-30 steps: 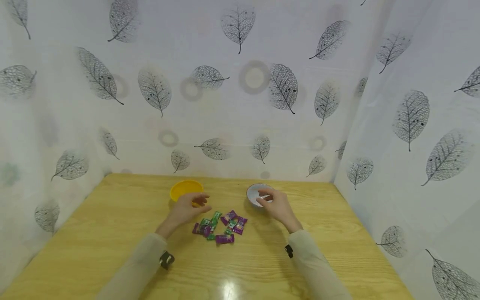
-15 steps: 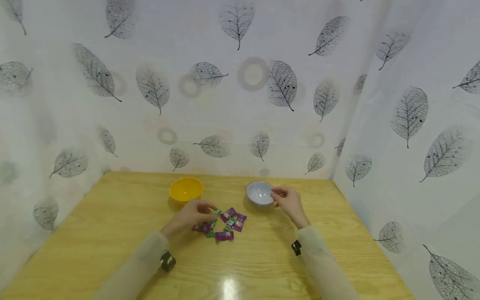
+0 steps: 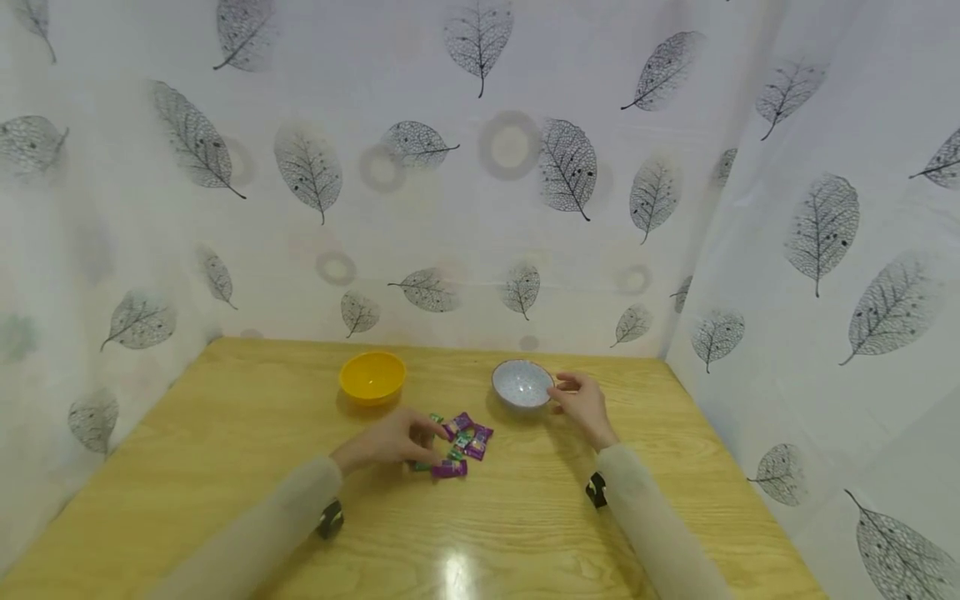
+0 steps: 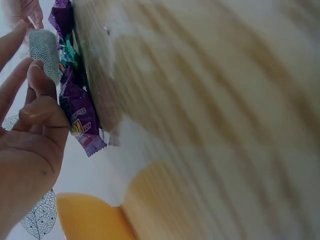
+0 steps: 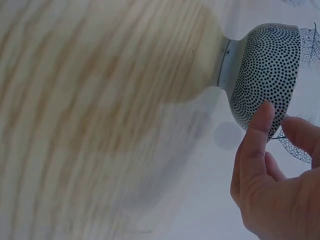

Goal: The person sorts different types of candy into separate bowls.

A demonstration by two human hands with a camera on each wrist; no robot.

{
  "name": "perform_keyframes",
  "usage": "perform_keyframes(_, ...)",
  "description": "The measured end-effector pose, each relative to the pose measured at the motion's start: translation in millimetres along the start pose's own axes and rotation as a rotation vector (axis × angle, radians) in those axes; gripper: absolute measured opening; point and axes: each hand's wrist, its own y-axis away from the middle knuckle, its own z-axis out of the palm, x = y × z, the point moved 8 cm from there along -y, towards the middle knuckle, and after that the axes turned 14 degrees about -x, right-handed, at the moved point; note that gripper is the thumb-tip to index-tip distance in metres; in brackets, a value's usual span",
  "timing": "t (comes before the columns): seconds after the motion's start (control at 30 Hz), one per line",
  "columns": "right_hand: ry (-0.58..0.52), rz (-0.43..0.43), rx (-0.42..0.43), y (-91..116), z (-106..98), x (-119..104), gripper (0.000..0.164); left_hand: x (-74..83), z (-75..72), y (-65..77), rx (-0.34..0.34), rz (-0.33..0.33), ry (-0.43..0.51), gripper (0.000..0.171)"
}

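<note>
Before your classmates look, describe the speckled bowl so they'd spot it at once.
On the wooden table, look past the candies toward the far edge. The speckled bowl stands there, right hand at its rim; its dotted outside sets it apart from the plain yellow bowl.

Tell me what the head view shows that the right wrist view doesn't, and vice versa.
Only the head view: the left hand, wrapped candies, yellow bowl and inside of the gray bowl.
Only the right wrist view: that bowl's foot and the black dots on its outside.
Both: the bowl itself, the right hand at its rim, tabletop, leaf-print backdrop.
</note>
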Motion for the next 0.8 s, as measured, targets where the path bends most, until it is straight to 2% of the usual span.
perform_keyframes(0.23, -0.165, 0.052, -0.086, -4, 7, 9, 0.047, 1.6, 5.6, -2.3, -0.024, -0.025, -0.072, 0.033)
perform_keyframes(0.47, -0.331, 0.091, -0.152, -7, 12, 14, 0.048, -6.5, 16.8, -3.5, -0.120, -0.089, 0.010, 0.028)
perform_keyframes(0.7, -0.345, 0.108, -0.163, -8, 13, 16, 0.050, -2.0, 15.1, -10.4, -0.103, -0.071, -0.146, 0.024)
perform_keyframes(0.8, -0.341, 0.111, -0.165, -7, 13, 16, 0.049, -2.3, 15.1, -12.6, -0.109, -0.078, -0.167, 0.023)
